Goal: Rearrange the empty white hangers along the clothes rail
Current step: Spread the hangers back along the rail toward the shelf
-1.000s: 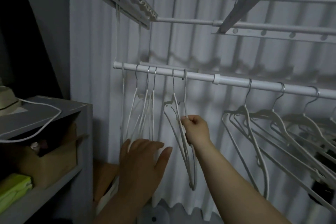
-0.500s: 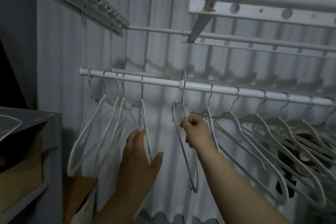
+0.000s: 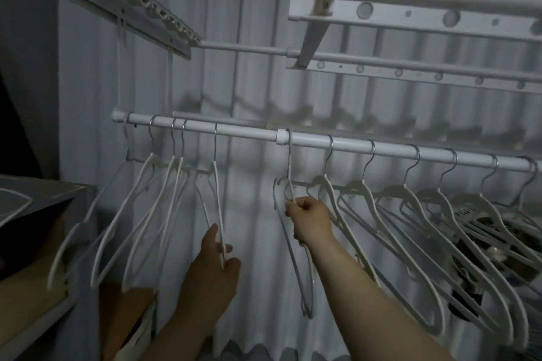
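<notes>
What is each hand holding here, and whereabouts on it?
The right hand grips the middle hanger high up, just below its hook. The left hand pinches a left-side hanger low on one arm.

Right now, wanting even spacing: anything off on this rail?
Yes, spacing. Two hooks crowd together left on the rail, and a wide bare stretch separates the left-held hanger, in the left hand, from the right-held hanger, in the right hand.

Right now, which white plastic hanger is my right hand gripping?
The white plastic hanger hooked against the rail's white collar; your right hand grips it.
</notes>
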`<state>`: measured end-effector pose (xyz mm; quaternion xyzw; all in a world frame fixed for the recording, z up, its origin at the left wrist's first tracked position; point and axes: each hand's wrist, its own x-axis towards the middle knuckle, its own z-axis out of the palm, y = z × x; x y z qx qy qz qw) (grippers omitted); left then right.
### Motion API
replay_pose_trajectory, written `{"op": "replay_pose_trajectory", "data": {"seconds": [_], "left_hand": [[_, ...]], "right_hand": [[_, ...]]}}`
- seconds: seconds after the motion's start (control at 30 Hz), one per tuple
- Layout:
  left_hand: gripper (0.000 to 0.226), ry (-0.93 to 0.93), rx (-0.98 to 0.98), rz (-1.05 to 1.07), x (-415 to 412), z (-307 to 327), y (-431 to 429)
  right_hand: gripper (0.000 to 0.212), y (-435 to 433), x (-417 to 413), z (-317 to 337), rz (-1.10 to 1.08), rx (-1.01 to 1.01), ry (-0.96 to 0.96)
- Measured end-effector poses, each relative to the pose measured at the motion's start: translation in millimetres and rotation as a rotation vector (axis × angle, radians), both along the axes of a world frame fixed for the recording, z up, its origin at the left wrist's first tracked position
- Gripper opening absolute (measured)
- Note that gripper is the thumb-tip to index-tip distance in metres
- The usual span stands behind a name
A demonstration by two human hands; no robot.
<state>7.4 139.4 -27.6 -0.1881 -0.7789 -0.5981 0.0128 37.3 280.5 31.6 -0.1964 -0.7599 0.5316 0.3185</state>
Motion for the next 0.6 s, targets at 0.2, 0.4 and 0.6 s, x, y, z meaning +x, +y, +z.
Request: {"op": "replay_pose_trajectory", "data": {"seconds": [0.2, 0.4, 0.6], "left_hand": [[0.047, 0.032, -0.059, 0.074, -3.9, -0.3, -6.0], [0.046, 0.071, -0.062, 0.071, 2.1, -0.9, -3.9], [0.046, 0.087, -0.035, 0.063, 7.1, -1.6, -0.1]], "right_hand": [[0.030, 3.7, -2.9, -4.1, -0.015, -0.039, 0.001], [0.027, 6.7, -2.2, -6.3, -0.027, -0.090, 0.014], [0.028, 8.5, 11.5, -1.2, -0.010, -0.049, -0.004]]}}
